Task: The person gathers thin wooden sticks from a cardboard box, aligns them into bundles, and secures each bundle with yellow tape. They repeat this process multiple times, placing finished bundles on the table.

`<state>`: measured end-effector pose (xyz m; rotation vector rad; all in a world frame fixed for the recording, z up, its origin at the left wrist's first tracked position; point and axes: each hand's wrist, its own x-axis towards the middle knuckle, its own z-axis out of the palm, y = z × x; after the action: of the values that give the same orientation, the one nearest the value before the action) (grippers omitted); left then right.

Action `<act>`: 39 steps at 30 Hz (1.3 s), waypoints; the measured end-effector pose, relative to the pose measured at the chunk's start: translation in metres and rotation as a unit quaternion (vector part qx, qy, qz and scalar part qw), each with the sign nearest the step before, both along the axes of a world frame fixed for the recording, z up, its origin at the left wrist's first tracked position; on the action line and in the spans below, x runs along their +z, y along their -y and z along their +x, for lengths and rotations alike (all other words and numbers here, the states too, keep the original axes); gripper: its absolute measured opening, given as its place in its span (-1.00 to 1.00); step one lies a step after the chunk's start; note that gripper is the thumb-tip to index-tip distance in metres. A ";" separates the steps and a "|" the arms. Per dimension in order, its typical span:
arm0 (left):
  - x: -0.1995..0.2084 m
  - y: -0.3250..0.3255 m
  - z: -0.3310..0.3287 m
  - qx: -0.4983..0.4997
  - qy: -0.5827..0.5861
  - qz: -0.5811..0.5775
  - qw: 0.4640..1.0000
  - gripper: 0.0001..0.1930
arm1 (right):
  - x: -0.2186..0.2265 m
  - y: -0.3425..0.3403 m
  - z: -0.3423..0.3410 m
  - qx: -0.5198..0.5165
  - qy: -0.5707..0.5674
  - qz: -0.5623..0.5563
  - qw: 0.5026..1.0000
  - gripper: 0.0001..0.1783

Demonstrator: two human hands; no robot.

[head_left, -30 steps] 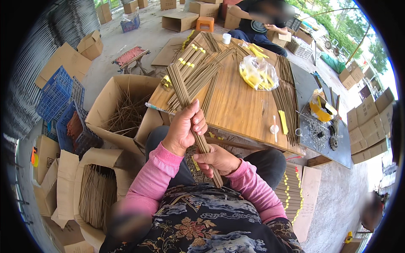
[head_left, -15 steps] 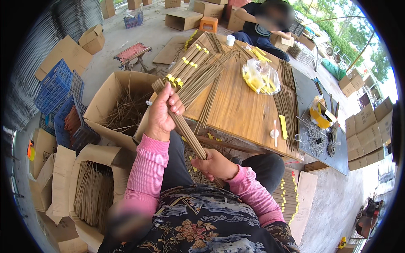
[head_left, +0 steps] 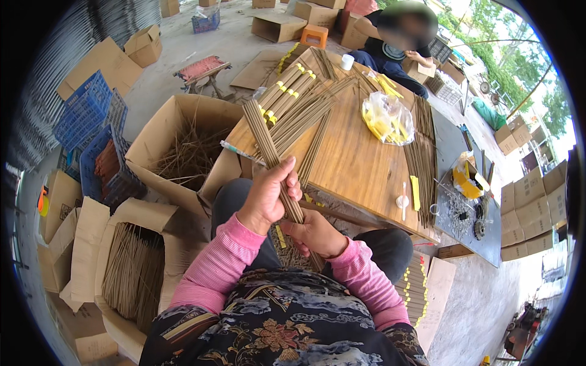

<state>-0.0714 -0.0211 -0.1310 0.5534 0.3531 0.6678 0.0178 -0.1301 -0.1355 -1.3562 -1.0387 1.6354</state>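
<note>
**Brown stick bundle (head_left: pixel 264 134) held at the near side of a wooden table (head_left: pixel 348 168)**

Farthest left of the wooden table, blue crates (head_left: pixel 85 113) stand on the floor. Nearer, an open carton (head_left: pixel 88 250) with spread flaps is packed with thin sticks (head_left: pixel 134 268). Between it and the table, a larger carton (head_left: pixel 162 183) holds a tangle of loose sticks (head_left: pixel 195 158); its side comes so close to the table's left corner that I cannot tell whether they touch.

Just off the table's near edge, the left hand (head_left: pixel 268 194) is closed around the middle of the bundle, whose upper end slants up across that left corner in view. Slightly right and lower, the right hand (head_left: pixel 318 233) is wrapped around the bundle's lower part, in the gap between the table edge and the person's lap.

Yellow-banded bundles (head_left: pixel 287 94) lie along the table's left edge, with fanned sticks (head_left: pixel 311 110) beside them. A broad stretch of wood shows from there to a clear bag (head_left: pixel 389 119) of yellow strips. Long sticks (head_left: pixel 421 158) line the table's right edge. Beyond that edge are a dark board (head_left: pixel 488 244), then stacked cartons (head_left: pixel 534 210).
</note>
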 end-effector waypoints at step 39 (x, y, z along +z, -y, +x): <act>-0.008 -0.052 -0.021 0.125 0.025 -0.028 0.991 -0.62 | -0.006 -0.010 0.004 0.023 0.004 -0.040 0.999 -0.76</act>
<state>-0.0928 0.0309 -0.1387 0.4411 0.3967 0.9090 0.0213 -0.1205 -0.1417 -1.4009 -1.0256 1.7236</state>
